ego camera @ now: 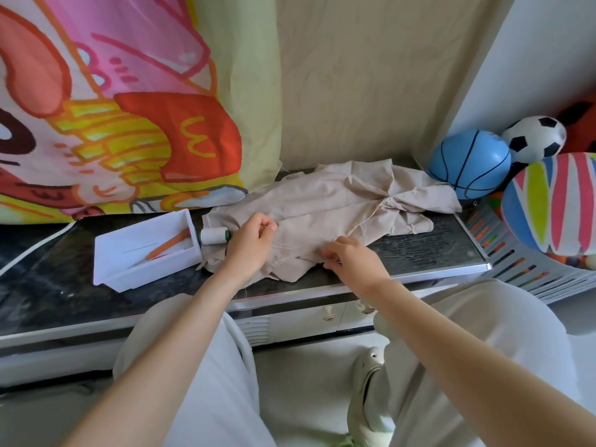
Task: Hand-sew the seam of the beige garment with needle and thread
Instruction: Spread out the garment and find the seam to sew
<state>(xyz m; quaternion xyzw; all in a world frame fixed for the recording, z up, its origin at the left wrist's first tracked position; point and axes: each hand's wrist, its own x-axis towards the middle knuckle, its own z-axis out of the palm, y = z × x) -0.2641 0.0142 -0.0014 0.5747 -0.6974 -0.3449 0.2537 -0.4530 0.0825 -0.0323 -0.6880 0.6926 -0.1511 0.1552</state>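
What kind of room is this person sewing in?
Probably a home, maybe a child's room: toy balls by a basket, a cartoon cloth hanging, and a garment spread on a low cabinet.

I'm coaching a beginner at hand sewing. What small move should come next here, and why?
Probably pull the slack pale thread taut before starting another stitch. It lies loose on the crumpled beige cloth garment between the left hand, which seems to pinch the cloth, and the right hand, which pinches the near fold.
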